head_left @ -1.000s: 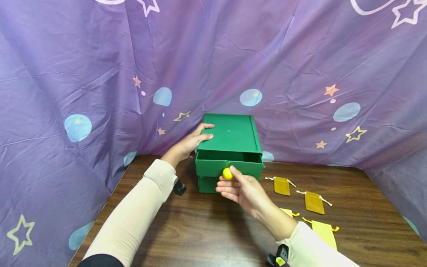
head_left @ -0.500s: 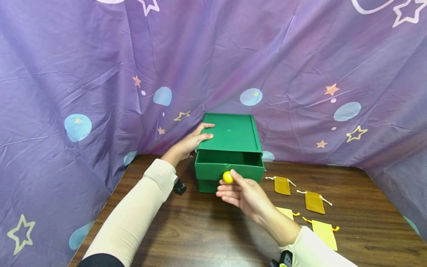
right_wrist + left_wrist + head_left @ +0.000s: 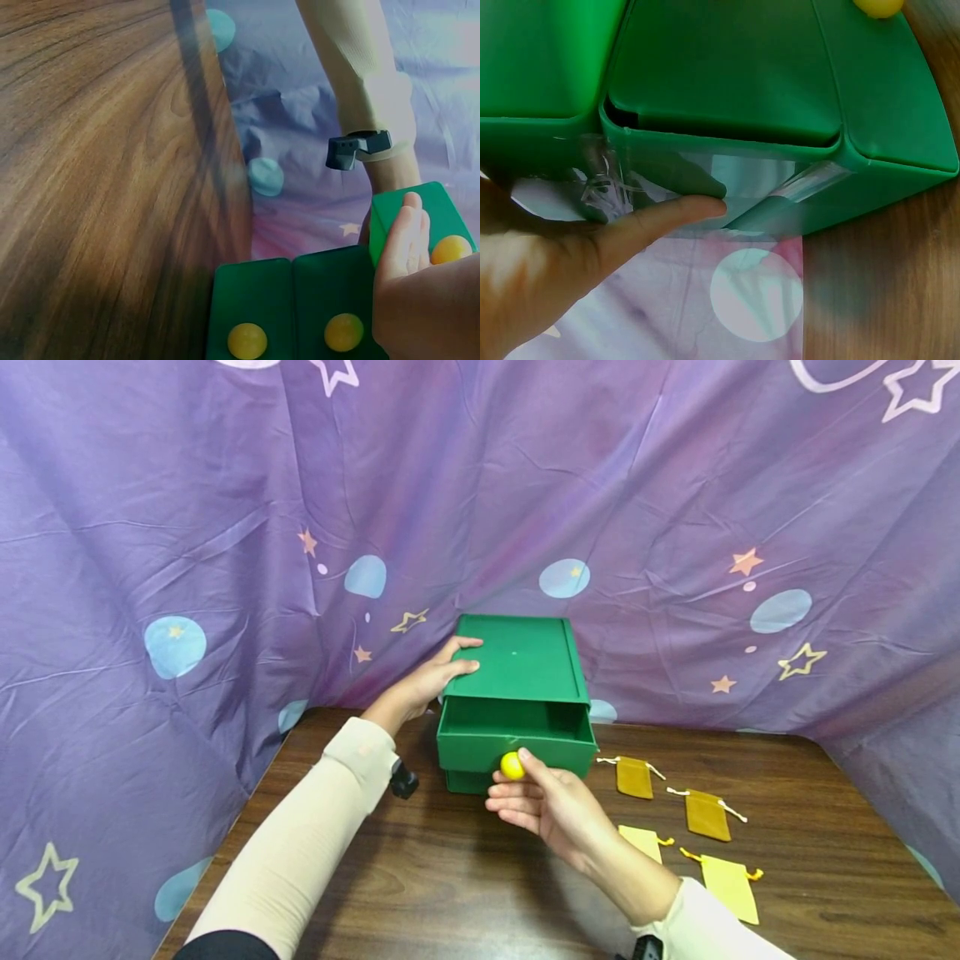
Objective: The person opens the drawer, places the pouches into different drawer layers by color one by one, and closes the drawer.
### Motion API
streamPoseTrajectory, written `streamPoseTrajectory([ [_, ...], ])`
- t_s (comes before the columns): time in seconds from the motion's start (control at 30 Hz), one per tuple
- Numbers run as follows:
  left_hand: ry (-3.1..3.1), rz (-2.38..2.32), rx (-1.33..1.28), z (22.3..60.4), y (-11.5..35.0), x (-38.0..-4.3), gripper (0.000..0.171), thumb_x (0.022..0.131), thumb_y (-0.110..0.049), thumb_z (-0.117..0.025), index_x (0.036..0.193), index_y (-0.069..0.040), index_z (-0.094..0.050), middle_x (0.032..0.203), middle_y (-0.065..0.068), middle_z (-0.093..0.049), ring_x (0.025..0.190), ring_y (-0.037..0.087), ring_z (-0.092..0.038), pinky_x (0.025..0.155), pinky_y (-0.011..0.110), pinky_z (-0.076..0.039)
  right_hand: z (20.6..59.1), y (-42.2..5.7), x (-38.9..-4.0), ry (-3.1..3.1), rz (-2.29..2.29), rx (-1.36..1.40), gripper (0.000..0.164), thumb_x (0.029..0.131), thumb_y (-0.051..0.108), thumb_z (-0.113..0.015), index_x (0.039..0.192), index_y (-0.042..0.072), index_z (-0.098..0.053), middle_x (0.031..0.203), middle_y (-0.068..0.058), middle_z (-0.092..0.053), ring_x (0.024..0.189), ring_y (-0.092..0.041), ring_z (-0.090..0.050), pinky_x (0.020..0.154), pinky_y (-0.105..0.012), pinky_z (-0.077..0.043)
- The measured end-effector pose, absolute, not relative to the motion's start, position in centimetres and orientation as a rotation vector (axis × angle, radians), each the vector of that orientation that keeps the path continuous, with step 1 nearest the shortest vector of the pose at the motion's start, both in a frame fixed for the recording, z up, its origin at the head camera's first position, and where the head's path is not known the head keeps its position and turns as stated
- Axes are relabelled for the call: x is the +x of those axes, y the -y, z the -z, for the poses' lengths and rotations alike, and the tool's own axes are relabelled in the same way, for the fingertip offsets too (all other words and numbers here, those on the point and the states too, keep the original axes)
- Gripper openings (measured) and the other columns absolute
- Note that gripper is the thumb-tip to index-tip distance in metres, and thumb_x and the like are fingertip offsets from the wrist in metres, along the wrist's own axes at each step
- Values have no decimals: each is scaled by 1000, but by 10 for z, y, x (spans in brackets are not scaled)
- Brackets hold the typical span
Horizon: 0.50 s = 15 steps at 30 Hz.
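A green drawer box [image 3: 517, 656] stands at the back of the table, its top drawer [image 3: 468, 753] pulled partly out. That drawer has a round yellow knob [image 3: 512, 766], which my right hand [image 3: 562, 810] pinches at the front, the thumb on one side and the other fingers extended below. My left hand [image 3: 431, 681] lies against the box's left upper edge, with digits reaching onto the lid. In the left wrist view a straight digit [image 3: 682, 211] lies along the taped side wall. Two lower drawers with yellow knobs [image 3: 247, 341] show in the right wrist view.
Two brown drawstring pouches [image 3: 707, 815] lie to the right of the box on the wooden table [image 3: 420, 893]. Nearer, two yellow pouches [image 3: 729, 887] lie partly beside my right forearm. A purple patterned cloth [image 3: 652, 510] hangs behind and around the table.
My right hand has moved toward me with the knob, drawing the top drawer further out, so more of its inside shows. The left hand has stayed in place on the box.
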<state>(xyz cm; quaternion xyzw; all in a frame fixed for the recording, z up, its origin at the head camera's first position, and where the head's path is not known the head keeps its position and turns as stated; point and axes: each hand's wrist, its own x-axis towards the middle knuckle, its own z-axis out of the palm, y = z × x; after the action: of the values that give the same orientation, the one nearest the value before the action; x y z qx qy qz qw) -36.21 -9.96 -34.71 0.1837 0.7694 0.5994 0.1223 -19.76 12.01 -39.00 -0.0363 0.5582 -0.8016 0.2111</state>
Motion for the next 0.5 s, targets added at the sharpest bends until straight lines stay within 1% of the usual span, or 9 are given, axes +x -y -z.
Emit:
streamPoseTrajectory([
  [0.3, -2265, -1740, 550, 347, 100, -362, 53, 106, -25, -51, 156, -21, -37, 165, 13, -24, 139, 37, -40, 117, 53, -33, 390, -120, -193, -1545, 2226, -94, 54, 106, 45, -55, 119, -6, -66, 95, -11, -77, 94, -23, -76, 89, -35, -59],
  [0.37, -2270, -1736, 551, 347, 100, -362, 53, 106, -25, -51, 156, -21, -37, 166, 13, -24, 140, 36, -39, 117, 53, -32, 390, -120, -192, -1544, 2225, -95, 55, 106, 45, -55, 120, -6, -65, 96, -11, -77, 94, -23, -76, 89, -35, -59],
  [0.5, -2259, -1739, 546, 347, 99, -362, 53, 106, -25, -51, 157, -21, -37, 165, 14, -25, 138, 38, -42, 116, 53, -35, 390, -120, -190, -1538, 2229, -93, 56, 105, 45, -56, 122, -8, -64, 96, -12, -77, 94, -24, -76, 89, -35, -59],
])
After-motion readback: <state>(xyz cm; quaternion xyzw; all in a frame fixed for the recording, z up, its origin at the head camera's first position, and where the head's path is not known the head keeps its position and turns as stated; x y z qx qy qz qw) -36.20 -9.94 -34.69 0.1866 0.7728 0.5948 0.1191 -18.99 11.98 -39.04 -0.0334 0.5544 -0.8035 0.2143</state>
